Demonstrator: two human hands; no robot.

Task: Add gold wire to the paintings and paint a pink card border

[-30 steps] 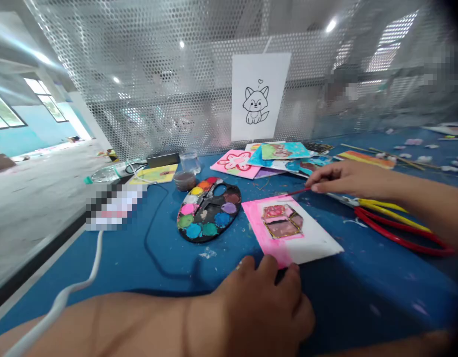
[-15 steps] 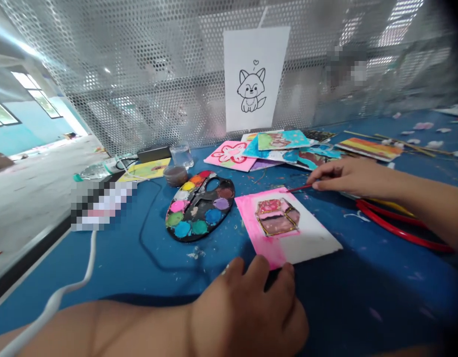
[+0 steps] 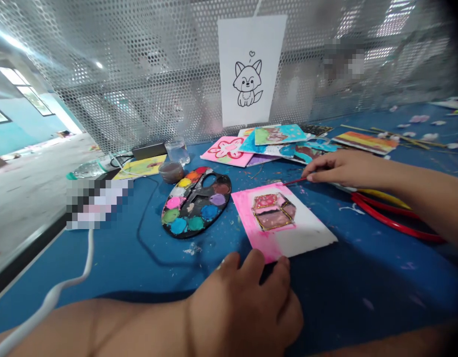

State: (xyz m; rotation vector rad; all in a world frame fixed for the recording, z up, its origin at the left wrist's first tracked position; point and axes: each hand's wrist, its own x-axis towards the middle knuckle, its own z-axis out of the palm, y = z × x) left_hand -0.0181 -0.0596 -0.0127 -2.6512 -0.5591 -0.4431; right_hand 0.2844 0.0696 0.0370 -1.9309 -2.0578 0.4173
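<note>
Blue worktable (image 3: 344, 282) before us: our right hand (image 3: 346, 168) pinches a thin paintbrush (image 3: 295, 181), and our curled left hand (image 3: 243, 302) touches the light card (image 3: 306, 238) at its near edge.

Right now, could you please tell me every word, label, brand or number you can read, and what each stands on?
None can be read. The white sheet on the perforated metal screen shows only a drawn fox and heart; any marks on the plastic bottle are too small to read.

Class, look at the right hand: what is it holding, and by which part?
The right hand holds a thin red paintbrush by its handle, pinched in the fingertips.
</note>
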